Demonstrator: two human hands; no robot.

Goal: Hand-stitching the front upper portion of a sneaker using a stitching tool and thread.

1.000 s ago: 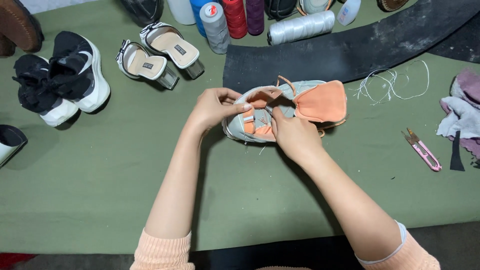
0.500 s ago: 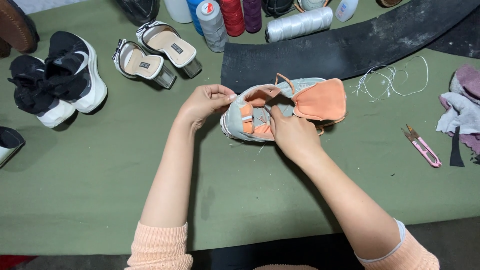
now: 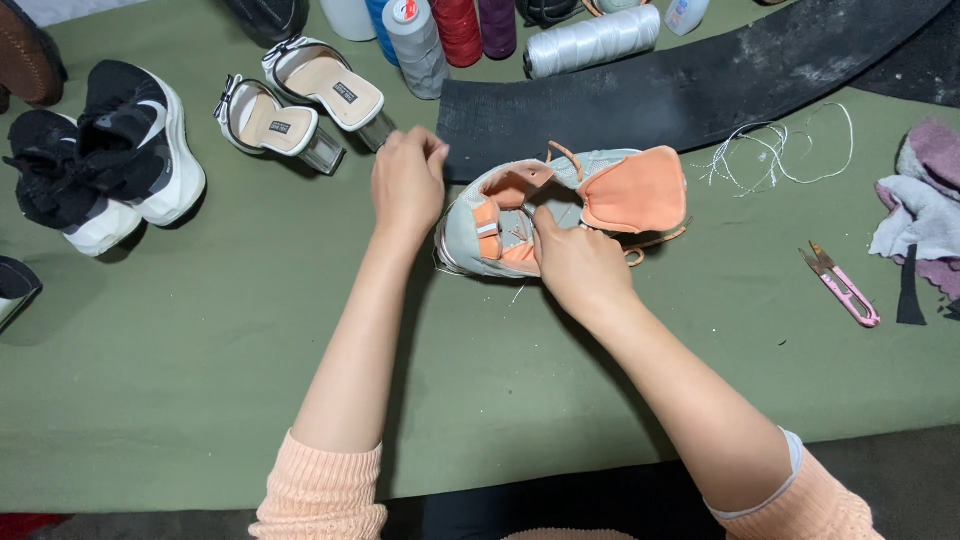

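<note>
Hands first: right hand (image 3: 580,265) sits on the near side of the grey-and-orange shoe (image 3: 560,205), fingers pinched narrow on something at the shoe's opening, pressing the upper down. Can't tell what the fingertips hold, too small. Left hand (image 3: 408,180) is just left of the shoe's toe end, closed in a loose fist with fingertips bunched, apart from the shoe or barely at its edge; can't tell if it grips thread.

Shoe sits centre frame on the green table (image 3: 200,380), long axis running left-right, toe left, orange tongue flap (image 3: 635,190) folded out to the right. Right hand is on it, so nearer; left is beside the toe.

Outward: black rubber strip (image 3: 700,85) just behind the shoe, thread spools (image 3: 415,35) upper centre, clear-heeled sandals (image 3: 300,105) upper left, black-and-white sneakers (image 3: 100,160) far left, loose white thread (image 3: 780,150) and pink snips (image 3: 845,288) to the right.
</note>
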